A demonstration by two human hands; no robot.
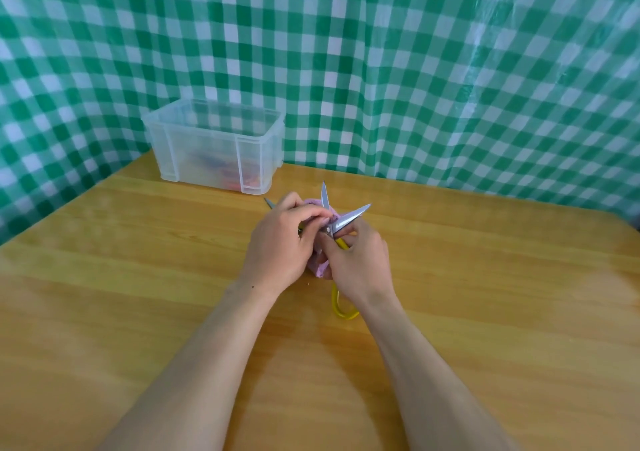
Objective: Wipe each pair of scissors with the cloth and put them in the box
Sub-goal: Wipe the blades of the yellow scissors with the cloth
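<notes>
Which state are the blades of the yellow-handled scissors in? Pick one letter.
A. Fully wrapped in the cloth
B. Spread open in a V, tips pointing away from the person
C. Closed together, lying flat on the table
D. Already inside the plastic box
B: the yellow-handled scissors are held above the table with both blades bare and splayed apart, while the left hand presses the pink cloth at their pivot and the right hand grips the handles.

Both bare forearms reach forward, left hand (282,242) and right hand (360,260) meeting, fingers (313,212) curled closed.
</notes>
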